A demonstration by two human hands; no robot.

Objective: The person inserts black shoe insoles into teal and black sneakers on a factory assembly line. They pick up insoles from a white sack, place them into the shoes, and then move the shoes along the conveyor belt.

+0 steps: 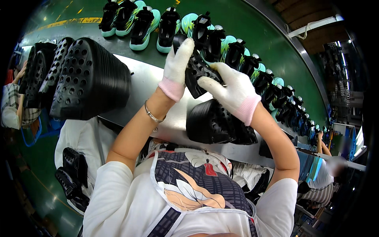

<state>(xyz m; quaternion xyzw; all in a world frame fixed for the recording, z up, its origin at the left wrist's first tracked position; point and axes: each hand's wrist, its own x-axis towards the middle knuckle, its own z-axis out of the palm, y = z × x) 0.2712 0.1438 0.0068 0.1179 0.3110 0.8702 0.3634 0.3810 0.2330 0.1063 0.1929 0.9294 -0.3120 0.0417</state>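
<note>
My left hand (178,63), in a white knit glove with a pink cuff, is closed around the left side of a black perforated plastic shoe insert (194,75). Thumb and fingers of my right hand (235,87), gloved the same way, pinch its right side. The insert is held tilted above the metal table, close to the near row of shoes. Directly below my hands sits a short nested stack of similar black inserts (211,122). A taller nested stack (92,79) stands on the left of the table.
Black and mint-green sneakers (143,29) form a long line on the green surface beyond the metal table (148,75). More black perforated pieces (39,75) are at far left. Black items (73,173) lie on white cloth at lower left. Other people (321,173) work at both sides.
</note>
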